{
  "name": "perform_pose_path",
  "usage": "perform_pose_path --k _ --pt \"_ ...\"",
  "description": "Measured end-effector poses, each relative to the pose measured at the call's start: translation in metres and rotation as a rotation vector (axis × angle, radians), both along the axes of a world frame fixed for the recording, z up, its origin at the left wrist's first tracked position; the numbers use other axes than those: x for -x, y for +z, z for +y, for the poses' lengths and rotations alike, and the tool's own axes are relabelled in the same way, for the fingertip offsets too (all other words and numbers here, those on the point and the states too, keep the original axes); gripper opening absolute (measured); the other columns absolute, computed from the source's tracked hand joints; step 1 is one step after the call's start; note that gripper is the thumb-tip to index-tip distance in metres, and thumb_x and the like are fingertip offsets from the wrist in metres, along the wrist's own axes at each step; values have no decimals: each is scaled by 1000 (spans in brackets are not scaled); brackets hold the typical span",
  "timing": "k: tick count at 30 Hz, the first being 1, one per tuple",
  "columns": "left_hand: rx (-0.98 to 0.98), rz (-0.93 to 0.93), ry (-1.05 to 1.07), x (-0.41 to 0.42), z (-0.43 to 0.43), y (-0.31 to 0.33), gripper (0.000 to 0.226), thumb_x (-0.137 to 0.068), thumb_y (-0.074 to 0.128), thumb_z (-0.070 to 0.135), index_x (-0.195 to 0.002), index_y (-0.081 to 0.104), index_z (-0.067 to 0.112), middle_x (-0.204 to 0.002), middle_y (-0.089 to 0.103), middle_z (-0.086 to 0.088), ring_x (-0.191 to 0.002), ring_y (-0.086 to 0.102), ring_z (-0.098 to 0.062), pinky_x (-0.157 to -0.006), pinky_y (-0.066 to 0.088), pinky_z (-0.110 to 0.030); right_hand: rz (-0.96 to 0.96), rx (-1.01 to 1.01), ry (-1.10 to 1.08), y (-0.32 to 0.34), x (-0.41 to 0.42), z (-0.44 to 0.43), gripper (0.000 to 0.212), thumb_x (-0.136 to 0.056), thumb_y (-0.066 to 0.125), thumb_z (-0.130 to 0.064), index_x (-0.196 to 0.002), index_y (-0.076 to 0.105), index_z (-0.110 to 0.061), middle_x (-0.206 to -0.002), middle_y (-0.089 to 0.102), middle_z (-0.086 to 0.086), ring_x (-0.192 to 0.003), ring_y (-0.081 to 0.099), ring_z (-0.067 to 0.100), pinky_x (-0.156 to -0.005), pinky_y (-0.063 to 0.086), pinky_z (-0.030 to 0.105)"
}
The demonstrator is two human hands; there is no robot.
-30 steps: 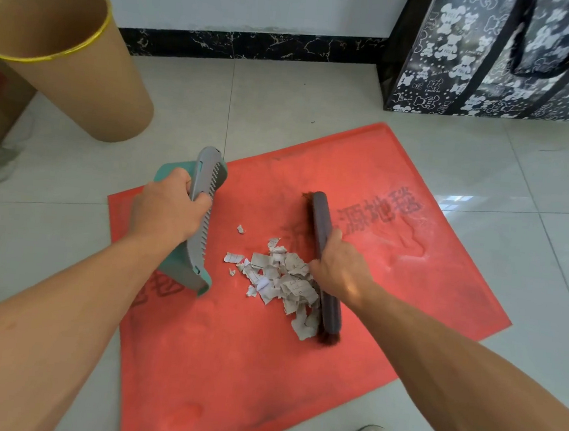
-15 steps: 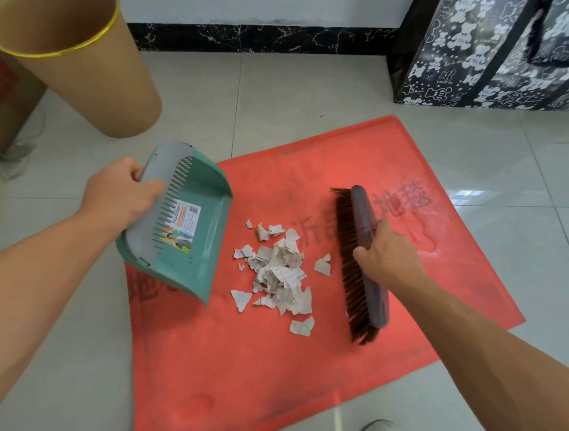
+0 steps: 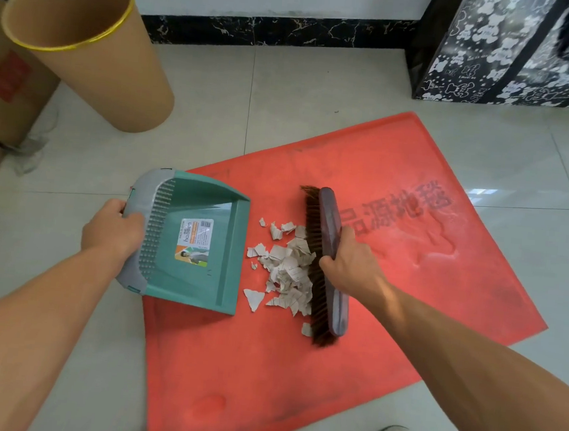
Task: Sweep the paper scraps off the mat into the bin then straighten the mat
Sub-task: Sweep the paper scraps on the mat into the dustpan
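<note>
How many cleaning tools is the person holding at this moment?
2: a teal plastic dustpan in the left hand, and a dark brown long-bristled brush in the right hand.

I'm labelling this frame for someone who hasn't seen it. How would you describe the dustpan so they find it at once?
Start at the red mat on the tiled floor. At its left edge, the left hand holds the dustpan, its open mouth facing the paper scraps. It is the only teal thing there, with a grey toothed rim and a sticker inside.
</note>
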State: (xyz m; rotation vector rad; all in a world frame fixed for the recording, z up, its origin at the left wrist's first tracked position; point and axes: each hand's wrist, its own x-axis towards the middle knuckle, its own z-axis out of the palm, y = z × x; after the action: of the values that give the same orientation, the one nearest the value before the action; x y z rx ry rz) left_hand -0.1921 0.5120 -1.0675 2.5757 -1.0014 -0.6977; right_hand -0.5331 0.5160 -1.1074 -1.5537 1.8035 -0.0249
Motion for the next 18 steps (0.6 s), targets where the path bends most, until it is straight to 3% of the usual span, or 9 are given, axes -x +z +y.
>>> perform_pose_path --k 6,12,18 --pt "-36 82 18 -18 -4 -11 16 -89 46 18 -99 58 17 -90 61 -6 -81 57 -30 -57 38 -32 -38 -6 -57 -2 -21 -6 30 -87 51 -21 -110 36 -9 -83 49 13 -71 49 33 -57 31 34" --pt "-38 196 81 -31 -6 -22 21 -89 47 15 -104 59 21 -97 64 -7 -89 61 -32 -79 50 -44 -99 -17 -100 -5 -38 -13 35 -87 52 -22 -115 39 -8 -89 52 13 -76 50 33 -61 35 34" --pt "-41 264 127 -38 -11 -31 23 -87 48 14 -102 60 25 -90 65 -2 -88 63 -32 -85 54 -50 -175 -11 -143 -11 -60 -22 40 -86 54 -22 -120 39 -10 -93 55 14 -79 51 33 -63 37 34"
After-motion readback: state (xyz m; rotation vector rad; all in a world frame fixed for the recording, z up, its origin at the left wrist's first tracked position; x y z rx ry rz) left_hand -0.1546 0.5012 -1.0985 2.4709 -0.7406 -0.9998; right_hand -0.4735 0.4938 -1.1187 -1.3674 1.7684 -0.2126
